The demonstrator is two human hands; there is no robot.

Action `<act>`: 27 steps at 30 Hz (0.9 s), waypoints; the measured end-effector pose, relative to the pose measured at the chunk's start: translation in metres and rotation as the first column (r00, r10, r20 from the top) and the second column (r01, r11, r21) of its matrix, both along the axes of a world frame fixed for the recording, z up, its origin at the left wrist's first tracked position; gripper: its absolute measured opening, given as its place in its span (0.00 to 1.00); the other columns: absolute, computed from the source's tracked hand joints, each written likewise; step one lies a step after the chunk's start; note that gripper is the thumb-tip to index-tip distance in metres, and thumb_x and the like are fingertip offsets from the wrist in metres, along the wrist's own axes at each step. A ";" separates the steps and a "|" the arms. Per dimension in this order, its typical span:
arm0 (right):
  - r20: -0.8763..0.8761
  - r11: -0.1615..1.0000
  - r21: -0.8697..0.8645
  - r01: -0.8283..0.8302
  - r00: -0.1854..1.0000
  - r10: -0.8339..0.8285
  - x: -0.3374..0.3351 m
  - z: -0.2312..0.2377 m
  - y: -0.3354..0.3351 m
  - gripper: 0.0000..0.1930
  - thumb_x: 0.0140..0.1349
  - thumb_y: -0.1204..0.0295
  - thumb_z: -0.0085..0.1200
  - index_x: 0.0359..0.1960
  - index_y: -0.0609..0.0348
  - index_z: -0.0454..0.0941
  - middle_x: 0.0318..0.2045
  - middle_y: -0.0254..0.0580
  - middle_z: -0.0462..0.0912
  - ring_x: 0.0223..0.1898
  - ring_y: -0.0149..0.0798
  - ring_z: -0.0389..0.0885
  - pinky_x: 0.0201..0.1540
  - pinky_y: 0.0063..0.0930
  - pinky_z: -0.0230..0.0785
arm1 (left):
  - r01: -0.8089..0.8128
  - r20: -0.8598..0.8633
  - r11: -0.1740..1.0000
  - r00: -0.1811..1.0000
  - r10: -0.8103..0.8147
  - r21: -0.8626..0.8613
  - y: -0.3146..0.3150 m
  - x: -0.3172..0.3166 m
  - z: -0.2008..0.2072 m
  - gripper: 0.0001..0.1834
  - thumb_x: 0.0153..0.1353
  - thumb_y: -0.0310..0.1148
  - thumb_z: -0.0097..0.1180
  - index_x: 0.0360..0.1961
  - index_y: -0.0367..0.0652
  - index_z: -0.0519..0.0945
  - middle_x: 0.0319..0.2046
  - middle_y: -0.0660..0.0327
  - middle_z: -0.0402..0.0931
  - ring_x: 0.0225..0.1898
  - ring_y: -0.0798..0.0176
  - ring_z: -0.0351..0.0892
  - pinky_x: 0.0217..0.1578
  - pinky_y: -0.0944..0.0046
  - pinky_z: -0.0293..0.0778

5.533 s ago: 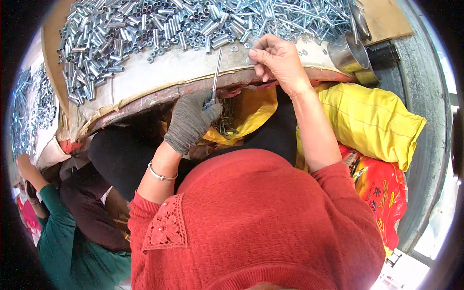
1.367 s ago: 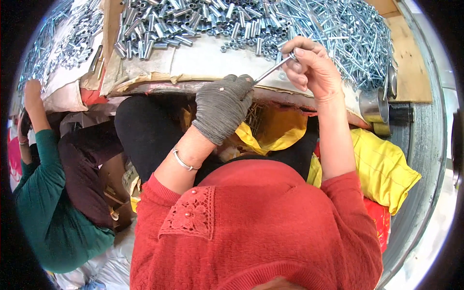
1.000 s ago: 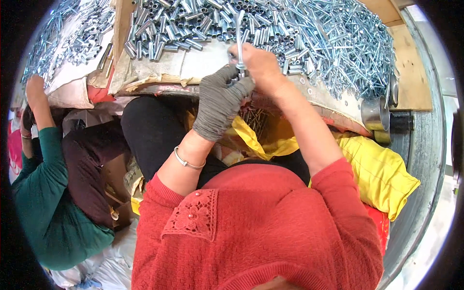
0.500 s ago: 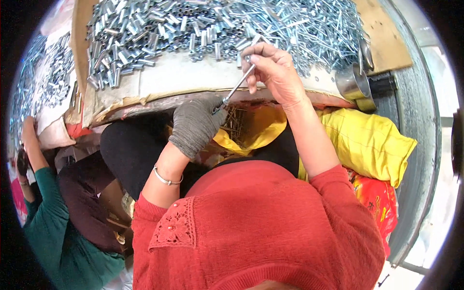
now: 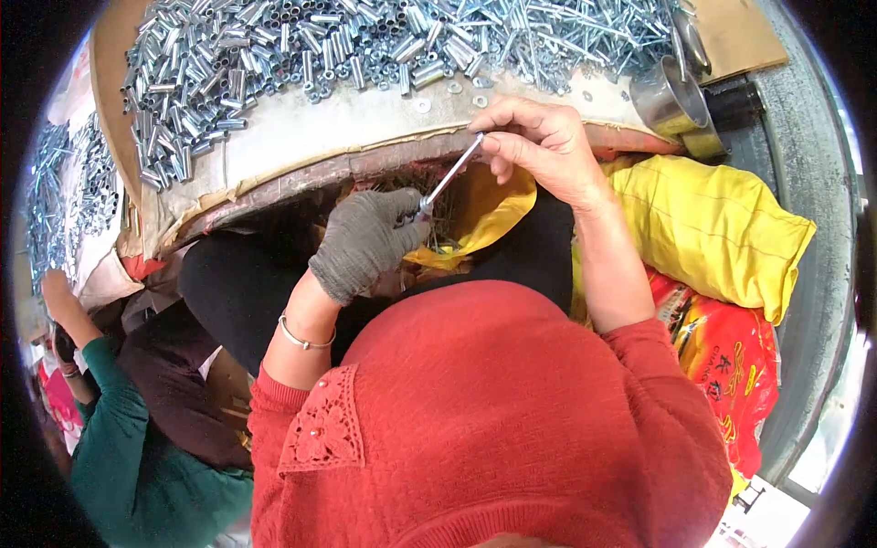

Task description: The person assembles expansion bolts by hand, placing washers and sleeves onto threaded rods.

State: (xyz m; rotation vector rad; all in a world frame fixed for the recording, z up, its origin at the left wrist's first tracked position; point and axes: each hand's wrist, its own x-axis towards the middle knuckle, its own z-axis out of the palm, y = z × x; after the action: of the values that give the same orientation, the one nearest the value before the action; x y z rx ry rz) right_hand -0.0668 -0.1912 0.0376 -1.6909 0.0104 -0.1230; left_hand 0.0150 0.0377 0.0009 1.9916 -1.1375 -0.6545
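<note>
My left hand (image 5: 365,239), in a grey knitted glove with bare fingertips hidden from view, grips the lower end of a long thin metal bolt (image 5: 453,173). The bolt slants up and to the right, with a wider piece near the glove. At its upper tip, the thumb and forefinger of my bare right hand (image 5: 539,142) are pinched together. A small dark piece shows there, too small to name. Below the bolt, an open yellow bag (image 5: 498,215) between my knees holds several thin metal pieces.
Heaped metal sleeves (image 5: 247,68) and long bolts (image 5: 566,36) cover the worktable (image 5: 301,132); loose washers (image 5: 421,106) lie near its edge. A metal cup (image 5: 671,96) stands at right, above a yellow sack (image 5: 713,228) and red bag (image 5: 731,365). A co-worker's green sleeve (image 5: 114,384) is at left.
Both hands and the bolt sit lower relative to the table, off the heaps and nearer my lap. My right hand has kept its pinch at the tip. The view has shifted slightly.
</note>
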 end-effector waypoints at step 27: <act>0.154 0.971 0.227 0.079 0.981 -0.116 0.015 -0.006 0.065 0.31 0.69 0.49 0.36 0.50 0.70 0.72 0.39 0.48 0.82 0.43 0.36 0.79 0.51 0.30 0.67 | -0.414 -0.186 0.844 0.910 0.372 -0.340 -0.011 -0.004 0.002 0.08 0.50 0.32 0.64 0.28 0.39 0.80 0.19 0.61 0.75 0.22 0.71 0.71 0.26 0.69 0.68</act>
State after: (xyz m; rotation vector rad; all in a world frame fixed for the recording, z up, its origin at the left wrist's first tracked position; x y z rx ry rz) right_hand -0.0513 -0.1260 0.0318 -1.4547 -0.0173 -0.3260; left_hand 0.0109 0.0270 0.0027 1.7552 -0.6860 -0.3009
